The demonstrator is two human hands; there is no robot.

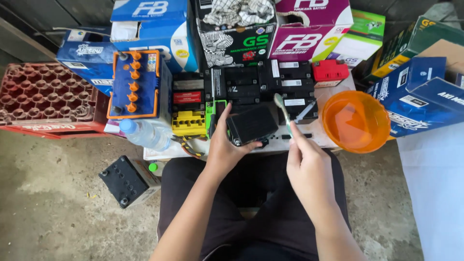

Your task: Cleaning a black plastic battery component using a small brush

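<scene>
Here, behind everything, a row of cardboard battery boxes (159, 29) in blue, black, magenta and green stands against the wall, and a red bottle crate (46, 96) lies at the far left on the concrete floor. Next in size, an orange plastic bowl (356, 121) sits at the right end of the low white table (166, 152), near a blue battery with orange caps (137, 84) standing at the left end and a clear water bottle (145, 134) lying beside it. A black battery (126, 181) lies on the floor below the table's left corner. At the table's front edge, over the person's lap, the left hand (223, 150) has its fingers wrapped around a small black battery (252, 124), holding it tilted. The right hand (309, 169) is just beside it, fingers closed on the handle of a toothbrush (282, 112), whose head points up and away, close to the small black battery's right side.
</scene>
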